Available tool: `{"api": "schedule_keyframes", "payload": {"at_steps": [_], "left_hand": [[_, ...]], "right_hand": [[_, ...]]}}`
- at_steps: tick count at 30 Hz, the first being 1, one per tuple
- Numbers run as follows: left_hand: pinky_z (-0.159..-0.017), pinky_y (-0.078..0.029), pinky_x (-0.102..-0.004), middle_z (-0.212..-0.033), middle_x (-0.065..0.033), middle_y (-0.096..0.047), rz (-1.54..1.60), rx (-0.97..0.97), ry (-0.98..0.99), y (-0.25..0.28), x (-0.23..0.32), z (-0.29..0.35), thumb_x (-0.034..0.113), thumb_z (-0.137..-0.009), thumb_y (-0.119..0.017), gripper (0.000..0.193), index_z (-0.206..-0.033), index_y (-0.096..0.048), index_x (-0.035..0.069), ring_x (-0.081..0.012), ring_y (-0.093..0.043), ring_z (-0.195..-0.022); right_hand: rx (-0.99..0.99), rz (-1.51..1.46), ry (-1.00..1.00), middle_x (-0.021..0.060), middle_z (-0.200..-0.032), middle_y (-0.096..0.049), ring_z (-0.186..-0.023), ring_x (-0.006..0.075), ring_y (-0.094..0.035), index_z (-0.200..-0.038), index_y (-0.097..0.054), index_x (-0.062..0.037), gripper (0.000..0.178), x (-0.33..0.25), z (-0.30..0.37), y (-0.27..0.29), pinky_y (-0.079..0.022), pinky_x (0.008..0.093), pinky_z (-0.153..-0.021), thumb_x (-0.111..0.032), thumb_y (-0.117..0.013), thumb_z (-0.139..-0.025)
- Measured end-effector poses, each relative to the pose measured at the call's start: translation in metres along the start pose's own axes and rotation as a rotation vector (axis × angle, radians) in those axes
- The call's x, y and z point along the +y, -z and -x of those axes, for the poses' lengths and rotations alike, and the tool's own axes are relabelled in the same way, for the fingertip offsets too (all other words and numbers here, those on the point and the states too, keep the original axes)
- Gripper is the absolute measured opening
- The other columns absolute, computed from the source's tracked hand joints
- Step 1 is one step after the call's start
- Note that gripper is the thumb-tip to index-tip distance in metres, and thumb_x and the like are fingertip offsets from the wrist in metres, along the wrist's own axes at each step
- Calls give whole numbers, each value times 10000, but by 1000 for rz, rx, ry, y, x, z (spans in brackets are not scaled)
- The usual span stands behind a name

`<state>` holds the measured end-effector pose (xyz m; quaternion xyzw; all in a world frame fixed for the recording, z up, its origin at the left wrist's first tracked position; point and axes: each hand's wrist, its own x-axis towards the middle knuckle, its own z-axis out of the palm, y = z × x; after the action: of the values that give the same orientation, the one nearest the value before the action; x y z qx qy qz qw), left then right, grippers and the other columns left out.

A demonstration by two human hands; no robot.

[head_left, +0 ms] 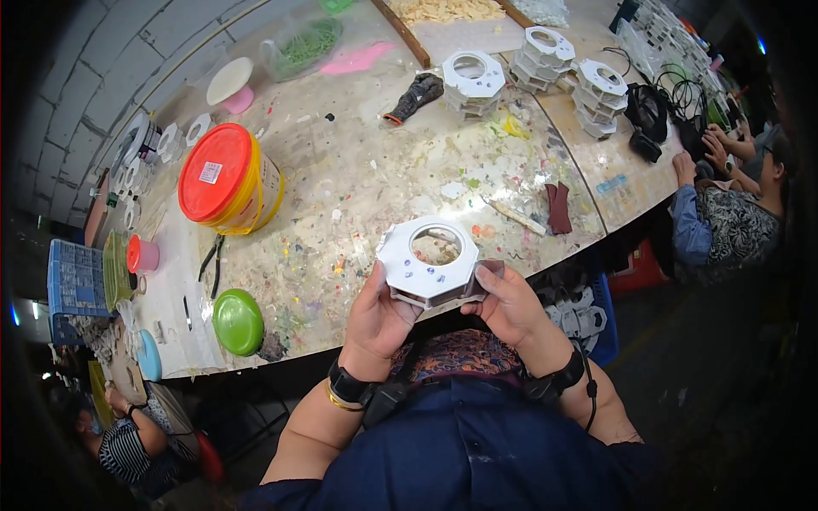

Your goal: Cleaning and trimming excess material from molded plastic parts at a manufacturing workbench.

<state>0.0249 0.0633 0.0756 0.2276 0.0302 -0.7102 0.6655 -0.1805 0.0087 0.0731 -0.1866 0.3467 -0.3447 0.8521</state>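
Between my two hands, over the table's near edge, I hold a white octagonal frame [396, 266] with a round hole and small blue-violet marks on its top face. My left hand [377, 313] grips its left side from below, fingers mostly hidden underneath. At its right side, my right hand [509, 305] has the thumb on the upper edge and the fingers curled under. Similar white octagonal frames stand stacked at the far right of the table, one stack [474, 77] nearest the middle, another stack [601, 95] farther right.
On the table [341, 196] are a yellow bucket with a red lid [217, 170], a green round lid [238, 322], black-handled pliers [213, 260], a dark glove [416, 98] and maroon strips [558, 209]. Co-workers sit at right [724, 204] and lower left [128, 439]. A blue crate [607, 319] holds white frames.
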Motion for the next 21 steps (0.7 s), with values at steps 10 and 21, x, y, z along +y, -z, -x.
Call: {"api": "schedule_keyframes", "payload": {"at_steps": [10,21], "left_hand": [[-1033,-498,-431,-1118,-79,-640,159,173,67,9,2,7,219,-1002,-612,268,-1205,-579,47,-228,-633,-1089],[-839,-562,-413,-1169,-64,-670,85,97,238,24,-2,8,302,-1045,-509,340,-1297,-573,83,-216,-649,-1026]], "right_hand": [[43,-144,-88,32,-989,-684,-869,172,-656,-1139,-630,-87,224,11,1,-6,-553,338,-733,-245,-650,-982],[110,-91,43,65,-934,-694,-805,190,-685,-1069,-657,-36,176,13,22,-17,-582,333,-693,-180,-666,-970]]}}
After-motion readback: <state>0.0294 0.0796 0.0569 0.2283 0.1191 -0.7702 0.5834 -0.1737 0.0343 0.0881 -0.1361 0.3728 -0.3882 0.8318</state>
